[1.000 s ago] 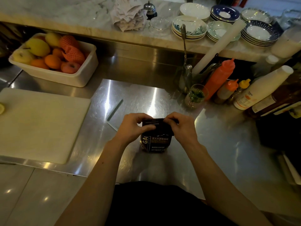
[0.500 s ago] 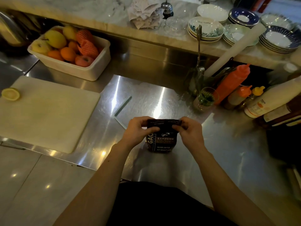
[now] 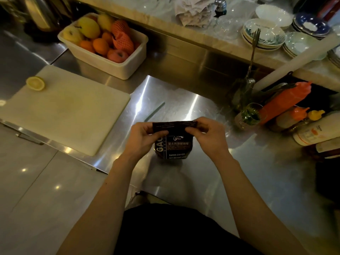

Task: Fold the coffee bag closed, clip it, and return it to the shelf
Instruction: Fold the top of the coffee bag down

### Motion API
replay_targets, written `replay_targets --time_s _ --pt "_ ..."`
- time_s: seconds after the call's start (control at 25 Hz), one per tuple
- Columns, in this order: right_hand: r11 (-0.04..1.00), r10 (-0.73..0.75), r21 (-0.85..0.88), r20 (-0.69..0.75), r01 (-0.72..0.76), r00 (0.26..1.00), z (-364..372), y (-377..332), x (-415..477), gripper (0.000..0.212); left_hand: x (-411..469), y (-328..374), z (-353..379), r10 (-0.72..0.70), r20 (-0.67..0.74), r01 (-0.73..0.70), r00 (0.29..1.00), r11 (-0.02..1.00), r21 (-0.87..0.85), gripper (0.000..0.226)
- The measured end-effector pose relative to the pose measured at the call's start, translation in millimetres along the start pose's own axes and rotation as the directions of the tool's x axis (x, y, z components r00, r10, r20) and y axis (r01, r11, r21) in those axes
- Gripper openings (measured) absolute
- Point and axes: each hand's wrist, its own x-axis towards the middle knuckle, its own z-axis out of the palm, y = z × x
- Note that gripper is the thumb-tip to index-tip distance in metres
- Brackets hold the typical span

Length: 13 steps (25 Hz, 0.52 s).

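A small dark coffee bag (image 3: 174, 147) with white lettering stands upright on the steel counter (image 3: 184, 100) in front of me. Its top strip is folded over toward me. My left hand (image 3: 142, 138) pinches the left end of that fold. My right hand (image 3: 209, 137) pinches the right end. A thin green strip (image 3: 154, 111), possibly the clip, lies flat on the counter just beyond the bag, a little to the left. No shelf is in view.
A white cutting board (image 3: 64, 109) with a lemon half (image 3: 35, 83) lies to the left. Behind it stands a tub of fruit (image 3: 110, 65). Squeeze bottles (image 3: 287, 102), a small glass (image 3: 248, 115) and a utensil holder crowd the right. Stacked plates (image 3: 263, 34) sit on the raised marble ledge.
My view has shifted, so the scene slid right and down in frame. Both hands stay on the bag's top; the fold looks flatter and more stretched between them.
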Motion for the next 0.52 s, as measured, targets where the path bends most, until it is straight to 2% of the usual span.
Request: replay_targets --time_s 0.08,0.16,0.24,0.28,0.4,0.52 --pt "0.998 -0.046 0.045 0.081 0.043 0.996 17 -12 9 0.013 -5 2 -22 0.028 -0.07 -0.028 0.997 1.0 -0.002 0.027" --pt "0.993 -0.056 0.113 0.146 0.04 0.988 39 -22 21 0.019 -11 0 -49 0.043 -0.149 -0.045 0.988 0.999 -0.01 0.026" --pt "0.981 -0.011 0.195 0.148 -0.019 0.989 62 -24 36 0.022 -15 -5 -75 0.051 -0.233 -0.05 0.971 0.999 0.007 0.025" --pt "0.982 0.025 0.181 0.135 -0.049 0.991 74 -21 44 0.024 -15 -8 -87 0.052 -0.265 -0.048 0.963 0.999 0.021 0.026" --pt "0.984 0.155 -0.11 0.163 -0.138 0.974 113 -4 67 0.039 -16 -18 -119 0.036 -0.319 -0.029 0.947 0.999 0.027 0.028" --pt "0.88 0.235 -0.467 0.272 -0.085 0.933 149 13 90 0.056 -14 -30 -145 0.022 -0.339 -0.01 0.941 0.999 0.038 0.028"
